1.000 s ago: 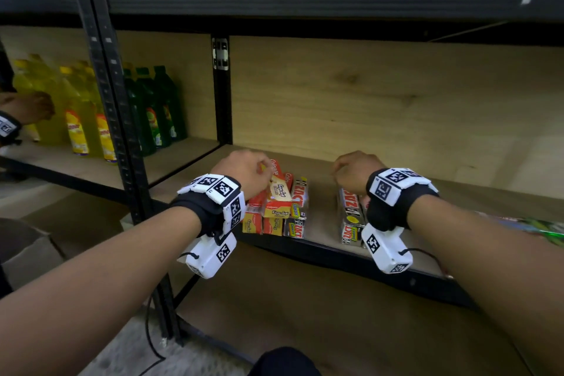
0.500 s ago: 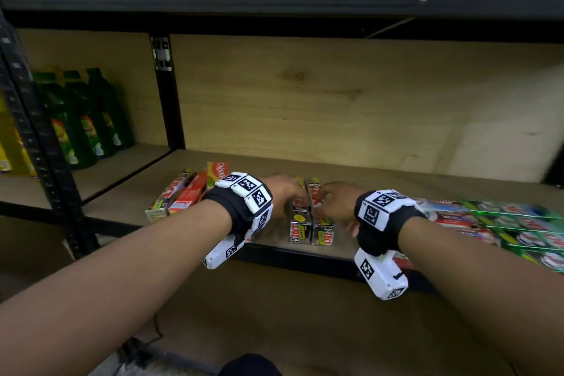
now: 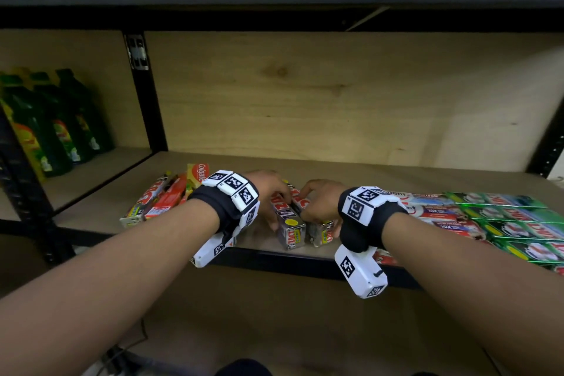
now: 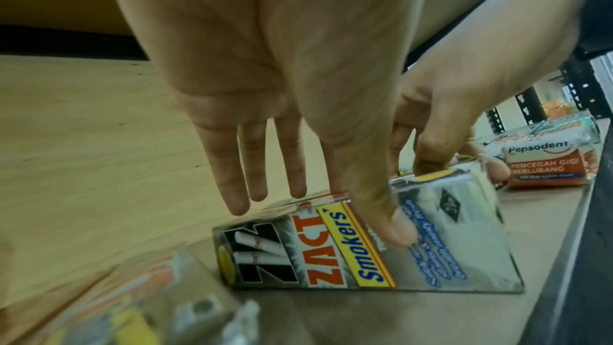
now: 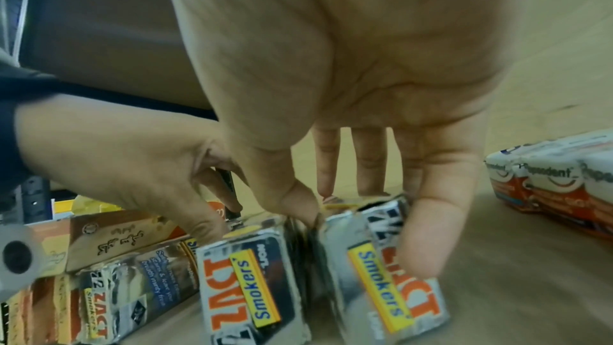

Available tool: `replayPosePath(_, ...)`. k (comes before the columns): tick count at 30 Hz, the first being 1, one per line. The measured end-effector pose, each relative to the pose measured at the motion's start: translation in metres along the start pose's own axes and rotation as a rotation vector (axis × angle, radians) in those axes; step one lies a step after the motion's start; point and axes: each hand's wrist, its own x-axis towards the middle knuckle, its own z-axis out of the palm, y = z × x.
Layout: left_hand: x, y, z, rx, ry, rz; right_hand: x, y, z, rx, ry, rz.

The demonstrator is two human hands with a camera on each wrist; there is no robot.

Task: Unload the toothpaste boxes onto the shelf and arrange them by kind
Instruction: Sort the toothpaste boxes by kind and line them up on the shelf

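On the wooden shelf (image 3: 381, 174), near its front edge, two silver toothpaste boxes (image 3: 291, 224) lie side by side. The left hand (image 3: 268, 189) grips the left one, the right hand (image 3: 320, 201) the other.

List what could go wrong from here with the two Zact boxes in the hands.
The two Zact boxes sit at the front lip of the shelf; a pull by the left hand or right hand might tip one off. Another Zact box lies apart, left, among red boxes, so the kind may end up split.
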Motion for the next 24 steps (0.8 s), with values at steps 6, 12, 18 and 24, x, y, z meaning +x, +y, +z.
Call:
replayPosePath(6, -0.016, 0.001, 0.004, -0.045, 0.046, 0.045, 0.008, 0.001, -0.006, -0.163, 0.027, -0.026)
replayPosePath(12, -0.025, 0.004, 0.004, -0.047, 0.045, 0.104, 0.026, 0.008, -0.016, -0.211, 0.047, -0.043)
replayPosePath(18, -0.028, -0.008, 0.004, 0.018, 0.037, 0.021, 0.039, 0.014, -0.014, -0.254, 0.077, -0.008)
replayPosePath(24, -0.031, -0.007, 0.006, 0.008, 0.039, 0.062, 0.043, 0.016, -0.012, -0.178, 0.111, -0.003)
